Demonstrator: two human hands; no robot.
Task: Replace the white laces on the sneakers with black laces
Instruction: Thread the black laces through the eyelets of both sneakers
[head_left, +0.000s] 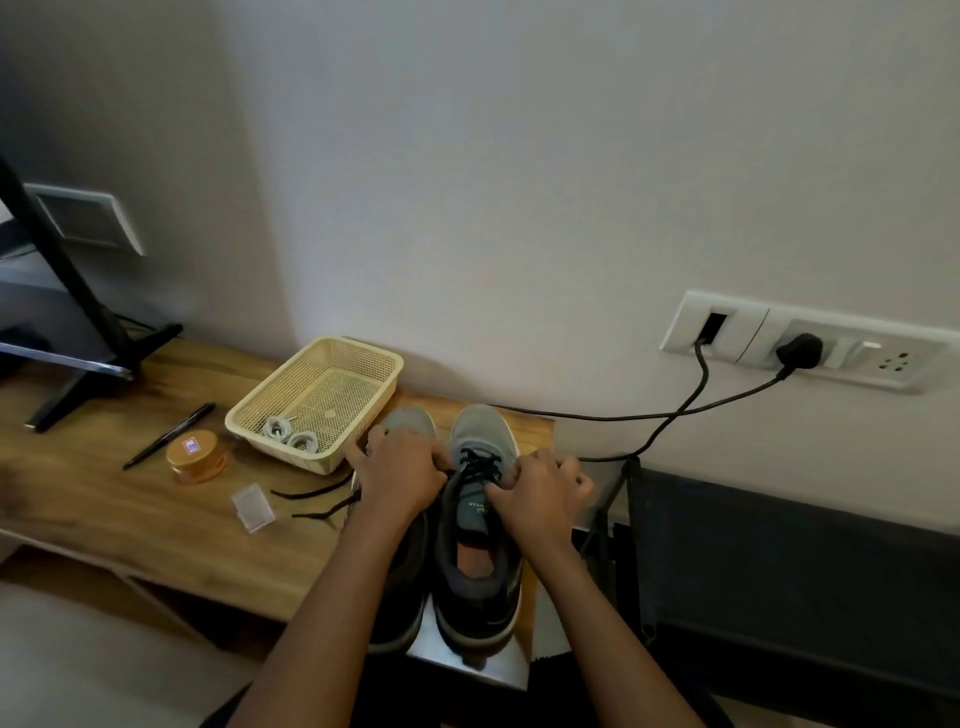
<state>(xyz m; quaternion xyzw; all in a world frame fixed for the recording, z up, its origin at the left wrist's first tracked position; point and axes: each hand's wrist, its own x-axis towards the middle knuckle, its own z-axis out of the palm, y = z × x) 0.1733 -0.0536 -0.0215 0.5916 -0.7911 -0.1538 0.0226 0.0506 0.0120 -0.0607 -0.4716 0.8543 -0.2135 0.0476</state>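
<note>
On the bench (130, 519), your left hand (397, 475) and right hand (540, 493) each pinch the black lace (475, 462) threaded through the right sneaker (480, 551), just beside the left sneaker (410, 418). White laces (288, 436) lie coiled in the basket (358, 345).

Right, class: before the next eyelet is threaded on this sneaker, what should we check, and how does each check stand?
1. White laces coiled in the basket: ok.
2. Black lace crossed through the right sneaker's lower eyelets: ok.
3. Left hand and right hand each gripping a lace end: cannot tell, fingers hide them.
4. Lace ends even: cannot tell.
5. Left sneaker finished: cannot tell; the left hand covers it, and loose black ends trail on the table.
</note>
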